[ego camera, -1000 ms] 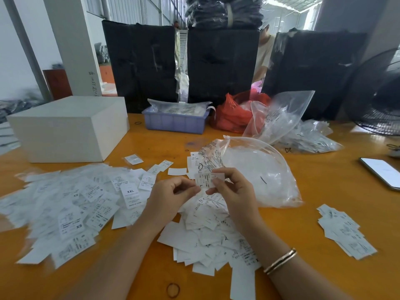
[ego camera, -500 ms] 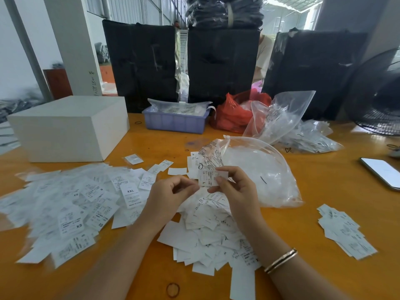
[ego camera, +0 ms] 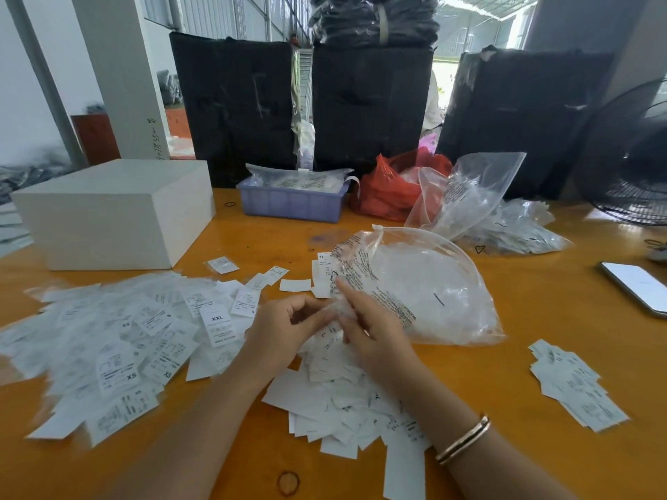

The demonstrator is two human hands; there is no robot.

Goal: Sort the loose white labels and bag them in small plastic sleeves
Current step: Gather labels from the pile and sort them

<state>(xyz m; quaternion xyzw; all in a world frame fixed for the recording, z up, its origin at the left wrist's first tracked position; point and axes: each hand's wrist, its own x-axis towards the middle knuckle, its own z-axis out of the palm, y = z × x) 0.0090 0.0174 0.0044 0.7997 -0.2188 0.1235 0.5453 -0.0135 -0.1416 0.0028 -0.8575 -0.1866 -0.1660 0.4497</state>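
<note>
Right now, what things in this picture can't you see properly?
Head view, the only one:
- What the left hand and right hand hold between them: motion blur smears it.
- Small print on the labels: too tiny and blurry, except sizes like XXL.
- Inside the purple tray: wrinkled plastic covers it.
- The fan: cut off by the right edge.

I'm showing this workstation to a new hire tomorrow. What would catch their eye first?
Probably the person's left hand and right hand meeting mid-table over a heap of white labels, working something small and blurred. A wider spread of sleeved labels covers the orange table to the left, and a big clear plastic bag lies just beyond the right hand.
</note>
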